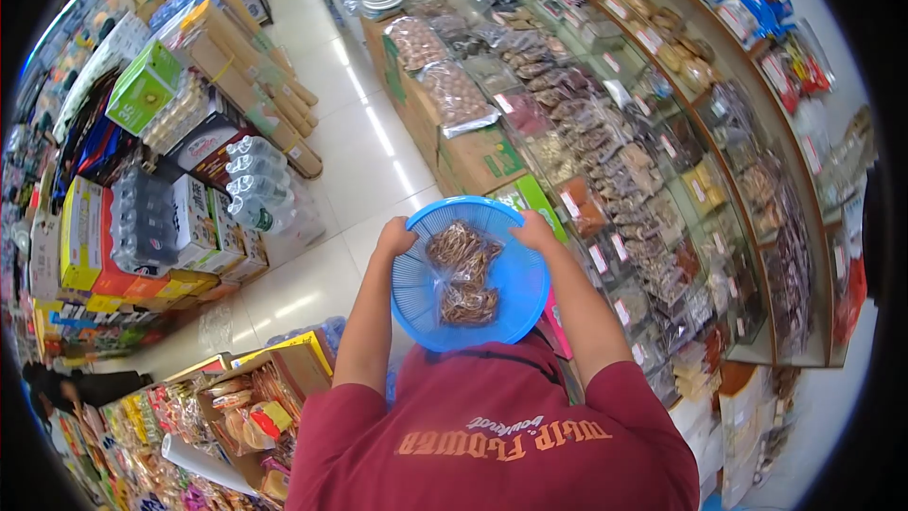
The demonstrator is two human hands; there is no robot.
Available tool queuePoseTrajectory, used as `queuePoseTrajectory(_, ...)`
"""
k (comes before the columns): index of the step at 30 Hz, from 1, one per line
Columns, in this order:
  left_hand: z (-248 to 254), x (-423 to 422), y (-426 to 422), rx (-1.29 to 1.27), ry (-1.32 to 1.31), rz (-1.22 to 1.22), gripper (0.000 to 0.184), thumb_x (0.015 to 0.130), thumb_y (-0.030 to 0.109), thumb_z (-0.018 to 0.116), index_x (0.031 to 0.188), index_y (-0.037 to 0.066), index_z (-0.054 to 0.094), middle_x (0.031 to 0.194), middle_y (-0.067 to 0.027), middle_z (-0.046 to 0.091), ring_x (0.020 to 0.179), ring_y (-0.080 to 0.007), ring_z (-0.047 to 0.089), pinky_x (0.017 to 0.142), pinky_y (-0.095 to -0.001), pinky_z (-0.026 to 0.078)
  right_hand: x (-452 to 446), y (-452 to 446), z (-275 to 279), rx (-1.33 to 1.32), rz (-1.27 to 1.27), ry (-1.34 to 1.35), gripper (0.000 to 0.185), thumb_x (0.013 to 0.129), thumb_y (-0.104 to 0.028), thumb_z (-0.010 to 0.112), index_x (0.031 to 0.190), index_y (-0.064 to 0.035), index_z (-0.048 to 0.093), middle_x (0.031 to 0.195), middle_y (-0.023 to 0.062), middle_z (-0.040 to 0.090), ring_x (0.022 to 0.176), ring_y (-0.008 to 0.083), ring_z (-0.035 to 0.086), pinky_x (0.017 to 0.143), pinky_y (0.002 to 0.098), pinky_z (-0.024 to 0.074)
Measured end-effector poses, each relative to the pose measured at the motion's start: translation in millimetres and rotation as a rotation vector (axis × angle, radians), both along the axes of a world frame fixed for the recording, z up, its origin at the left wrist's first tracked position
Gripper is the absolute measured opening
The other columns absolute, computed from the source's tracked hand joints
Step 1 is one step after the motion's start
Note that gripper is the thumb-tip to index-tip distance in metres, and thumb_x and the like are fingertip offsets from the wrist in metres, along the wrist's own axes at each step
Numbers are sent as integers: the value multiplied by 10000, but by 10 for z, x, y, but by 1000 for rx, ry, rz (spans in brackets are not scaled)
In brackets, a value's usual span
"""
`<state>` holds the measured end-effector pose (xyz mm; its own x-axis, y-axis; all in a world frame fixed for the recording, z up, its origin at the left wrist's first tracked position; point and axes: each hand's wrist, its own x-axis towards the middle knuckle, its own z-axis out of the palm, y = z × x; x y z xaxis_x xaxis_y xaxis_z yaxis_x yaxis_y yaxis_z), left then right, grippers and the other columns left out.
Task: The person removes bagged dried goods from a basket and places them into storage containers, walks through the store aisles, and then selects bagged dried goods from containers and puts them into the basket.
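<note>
Both my hands hold a round blue plastic basket (411,308) in front of my body. My left hand (397,237) grips its rim on the left side, fingers wrapped over the edge. On the opposite side, my right hand (537,231) is closed on the rim. Inside the basket lie two clear bags of thin brown dried strands, an upper bag (462,254) and a lower bag (468,305). What exactly the strands are, I cannot make out.
A long stepped display (605,151) of bagged dried goods runs along the right. Cardboard boxes (480,163) stand before it. Shrink-wrapped bottles (260,185) and stacked cartons (203,227) are on the left. A tiled aisle (355,132) runs between; a snack box (251,407) sits lower left.
</note>
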<state>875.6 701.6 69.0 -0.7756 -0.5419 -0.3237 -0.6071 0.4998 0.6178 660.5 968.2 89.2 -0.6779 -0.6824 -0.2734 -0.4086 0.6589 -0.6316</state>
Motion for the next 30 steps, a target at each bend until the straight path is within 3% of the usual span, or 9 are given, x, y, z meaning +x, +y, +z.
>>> queuePoseTrajectory(9, -237, 203, -855, 49, -45, 238, 302, 665, 181, 711, 902, -3, 677, 882, -232, 666, 875, -367, 646, 800, -420, 498, -254, -1383, -164, 82, 137, -34, 274, 711, -247, 730, 927, -82, 689, 880, 172, 678, 853, 333, 651, 777, 408, 508)
queuePoseTrajectory(22, 537, -978, -2499, -90, -48, 282, 303, 669, 164, 685, 917, -8, 676, 866, -237, 665, 843, -370, 651, 774, -419, 504, -1521, -3239, 2, -47, 195, -45, 295, 715, -259, 724, 947, -81, 692, 908, 182, 677, 884, 334, 646, 794, 410, 506)
queuePoseTrajectory(30, 365, -1334, -3046, -136, -109, 304, 339, 670, 169, 682, 964, 0, 664, 936, -243, 657, 910, -383, 633, 817, -433, 497, -1870, -3730, -16, -25, 187, -121, 290, 723, -261, 722, 960, -96, 702, 906, 171, 683, 868, 324, 655, 790, 402, 507)
